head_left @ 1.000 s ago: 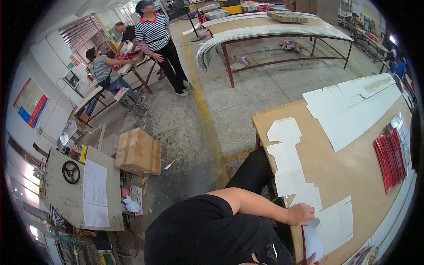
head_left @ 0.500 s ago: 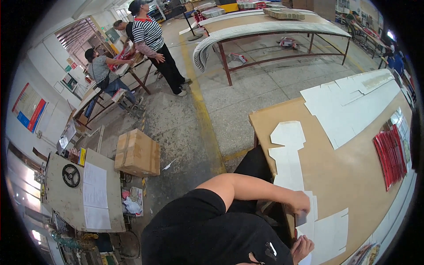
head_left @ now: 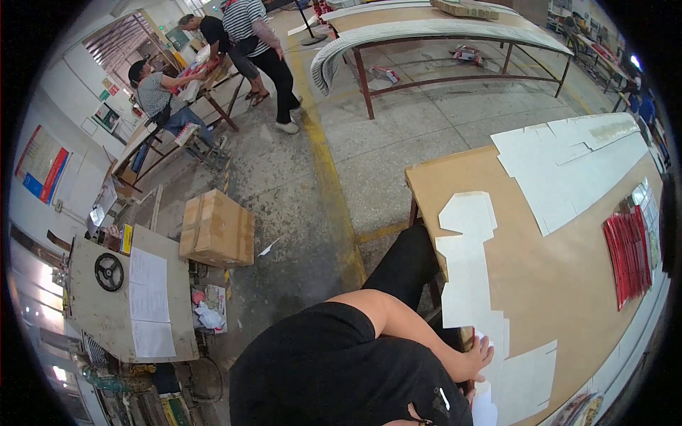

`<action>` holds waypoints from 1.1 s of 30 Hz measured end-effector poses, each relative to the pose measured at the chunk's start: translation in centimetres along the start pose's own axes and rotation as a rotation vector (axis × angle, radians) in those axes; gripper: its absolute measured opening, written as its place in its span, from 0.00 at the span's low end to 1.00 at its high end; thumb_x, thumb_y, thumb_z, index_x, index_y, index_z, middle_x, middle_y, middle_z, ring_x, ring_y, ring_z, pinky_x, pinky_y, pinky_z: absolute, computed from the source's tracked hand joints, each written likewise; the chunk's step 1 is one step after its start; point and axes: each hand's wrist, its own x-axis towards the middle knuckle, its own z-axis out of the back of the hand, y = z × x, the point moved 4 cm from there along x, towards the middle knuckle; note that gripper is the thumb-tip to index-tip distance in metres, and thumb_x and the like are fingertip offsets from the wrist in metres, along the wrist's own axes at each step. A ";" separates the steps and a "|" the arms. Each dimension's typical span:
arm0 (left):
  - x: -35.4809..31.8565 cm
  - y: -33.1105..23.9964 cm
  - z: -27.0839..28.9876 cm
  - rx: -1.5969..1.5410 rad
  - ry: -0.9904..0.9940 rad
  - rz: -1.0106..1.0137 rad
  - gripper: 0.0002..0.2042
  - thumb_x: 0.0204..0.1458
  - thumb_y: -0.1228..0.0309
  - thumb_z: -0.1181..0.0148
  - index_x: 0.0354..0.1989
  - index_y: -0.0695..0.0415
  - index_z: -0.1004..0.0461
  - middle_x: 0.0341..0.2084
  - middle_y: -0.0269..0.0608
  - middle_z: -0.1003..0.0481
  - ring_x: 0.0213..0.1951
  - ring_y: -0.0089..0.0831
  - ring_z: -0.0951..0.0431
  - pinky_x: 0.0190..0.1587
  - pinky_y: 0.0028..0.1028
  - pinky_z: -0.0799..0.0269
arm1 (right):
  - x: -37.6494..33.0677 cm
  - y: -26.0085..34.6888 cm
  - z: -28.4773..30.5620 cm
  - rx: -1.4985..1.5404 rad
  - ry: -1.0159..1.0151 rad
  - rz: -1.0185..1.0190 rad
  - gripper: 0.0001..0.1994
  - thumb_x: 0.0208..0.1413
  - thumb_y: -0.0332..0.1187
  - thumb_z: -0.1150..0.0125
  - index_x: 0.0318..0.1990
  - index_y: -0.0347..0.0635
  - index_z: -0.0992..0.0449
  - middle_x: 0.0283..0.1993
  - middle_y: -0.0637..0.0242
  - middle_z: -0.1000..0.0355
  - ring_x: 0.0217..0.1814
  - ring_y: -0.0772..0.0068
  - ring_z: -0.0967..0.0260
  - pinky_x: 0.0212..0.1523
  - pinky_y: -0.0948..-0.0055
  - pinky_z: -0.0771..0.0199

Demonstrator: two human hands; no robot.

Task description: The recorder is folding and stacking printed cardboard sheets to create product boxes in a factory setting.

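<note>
At the near edge of the brown-topped table [head_left: 554,284], my left hand [head_left: 474,361] lies over the edge of a flat white die-cut cardboard sheet [head_left: 465,277]. Its fingers are spread, and I see nothing gripped in them. A small white flap [head_left: 484,408] shows just below this hand. My right hand [head_left: 467,388] is mostly hidden behind the left hand and my black shirt; only a sliver shows, so its fingers cannot be read. Another white cut sheet [head_left: 529,380] lies beside the first, farther onto the table.
A large white cardboard piece [head_left: 561,174] covers the table's far end. Red flat packs [head_left: 629,259] lie toward its right side. On the floor to the left stands a brown carton [head_left: 217,228], near a machine top with papers [head_left: 150,302]. Several people work in the background.
My left hand has moved down along the sheet's edge and gone from closed to spread. My right hand has drawn back mostly out of sight. Background people have shifted.
</note>
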 end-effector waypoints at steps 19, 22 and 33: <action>-3.3 7.0 7.2 -0.492 0.218 -0.225 0.24 0.39 0.59 0.26 0.35 0.69 0.23 0.37 0.56 0.24 0.44 0.52 0.24 0.50 0.44 0.28 | 6.8 7.5 -4.8 -0.495 0.074 0.259 0.30 0.50 0.31 0.38 0.65 0.51 0.33 0.50 0.53 0.30 0.51 0.51 0.33 0.54 0.55 0.33; -5.3 11.5 11.4 -0.263 0.335 0.059 0.25 0.40 0.51 0.27 0.35 0.63 0.21 0.35 0.49 0.23 0.42 0.45 0.22 0.47 0.40 0.27 | 9.2 9.9 -3.9 -0.638 0.436 0.135 0.32 0.52 0.34 0.38 0.67 0.54 0.36 0.57 0.52 0.34 0.58 0.51 0.37 0.57 0.53 0.35; -9.3 16.7 4.1 0.071 -0.166 0.028 0.24 0.51 0.70 0.40 0.59 0.55 0.31 0.58 0.55 0.32 0.57 0.50 0.28 0.66 0.49 0.44 | 6.0 6.8 -7.1 -0.577 0.270 0.391 0.30 0.62 0.55 0.50 0.71 0.66 0.43 0.76 0.67 0.52 0.79 0.54 0.62 0.71 0.36 0.66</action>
